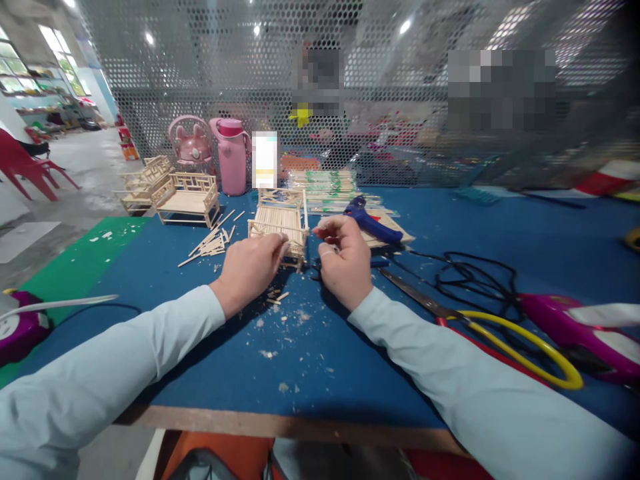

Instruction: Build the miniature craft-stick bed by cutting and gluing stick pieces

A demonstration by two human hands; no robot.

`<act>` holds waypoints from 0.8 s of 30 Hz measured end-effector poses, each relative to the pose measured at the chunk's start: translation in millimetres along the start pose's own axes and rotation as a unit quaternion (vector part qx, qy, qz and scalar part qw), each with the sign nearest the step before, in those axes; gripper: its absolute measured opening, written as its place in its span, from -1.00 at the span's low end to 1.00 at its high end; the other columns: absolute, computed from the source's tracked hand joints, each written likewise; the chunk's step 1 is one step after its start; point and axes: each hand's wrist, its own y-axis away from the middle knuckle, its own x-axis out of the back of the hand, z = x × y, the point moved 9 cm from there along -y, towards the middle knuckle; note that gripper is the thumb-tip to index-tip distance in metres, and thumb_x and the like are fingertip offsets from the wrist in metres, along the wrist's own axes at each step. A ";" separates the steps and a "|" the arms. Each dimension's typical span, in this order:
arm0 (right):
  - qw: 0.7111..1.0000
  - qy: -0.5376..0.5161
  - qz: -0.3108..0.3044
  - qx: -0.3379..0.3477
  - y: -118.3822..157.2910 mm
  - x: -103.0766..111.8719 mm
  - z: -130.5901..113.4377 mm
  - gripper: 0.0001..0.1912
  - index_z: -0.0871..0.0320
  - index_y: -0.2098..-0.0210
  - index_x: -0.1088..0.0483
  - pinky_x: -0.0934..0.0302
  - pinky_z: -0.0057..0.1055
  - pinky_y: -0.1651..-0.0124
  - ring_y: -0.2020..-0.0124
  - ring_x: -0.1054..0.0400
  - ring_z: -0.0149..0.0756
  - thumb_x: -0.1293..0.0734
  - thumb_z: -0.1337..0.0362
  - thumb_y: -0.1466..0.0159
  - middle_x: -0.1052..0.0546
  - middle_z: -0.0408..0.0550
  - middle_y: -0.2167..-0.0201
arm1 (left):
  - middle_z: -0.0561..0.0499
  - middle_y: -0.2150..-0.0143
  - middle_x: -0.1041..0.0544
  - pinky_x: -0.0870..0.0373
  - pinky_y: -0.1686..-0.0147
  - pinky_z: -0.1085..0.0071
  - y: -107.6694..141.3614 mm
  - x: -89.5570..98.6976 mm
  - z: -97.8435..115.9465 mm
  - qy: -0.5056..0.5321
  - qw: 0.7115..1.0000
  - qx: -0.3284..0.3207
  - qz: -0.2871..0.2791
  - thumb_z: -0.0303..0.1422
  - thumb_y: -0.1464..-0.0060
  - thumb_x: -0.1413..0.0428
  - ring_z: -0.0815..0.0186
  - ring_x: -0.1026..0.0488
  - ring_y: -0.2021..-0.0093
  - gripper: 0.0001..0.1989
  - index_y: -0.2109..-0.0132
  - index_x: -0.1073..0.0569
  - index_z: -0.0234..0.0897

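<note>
A miniature bench of thin wooden sticks point(277, 217) stands upright on the blue table, with a slatted seat and a low back. My left hand point(253, 267) is pinched at its front rail, thumb and fingertips together against the sticks. Just right of the bench, my right hand point(345, 263) is curled with its fingertips drawn together; whatever it may hold is too small to make out. Behind that hand lies a blue glue gun point(375, 223). Short cut sticks point(213, 243) are scattered left of the bench.
Two similar finished-looking benches point(186, 199) stand back left, beside a pink flask point(233, 157). Scissors point(520, 340) with yellow and red handles lie right, near tangled black cord point(475, 280). Bundled sticks point(325, 190) lie before a perforated metal screen point(190, 67). Purple tape measures point(585, 333) flank both sides.
</note>
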 end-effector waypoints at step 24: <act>0.996 0.021 -0.035 0.079 6.8 18.2 -28.5 -0.69 0.10 0.31 -0.27 -0.20 -0.41 0.33 0.44 -0.24 -0.39 -0.17 0.55 0.01 -0.37 -0.16 0.42 | 0.04 0.59 -0.43 -0.06 0.53 0.50 28.0 7.1 -49.1 0.097 0.980 0.076 -0.159 -0.21 -0.06 -0.03 0.43 -0.24 0.57 -0.71 0.35 -0.54 -0.31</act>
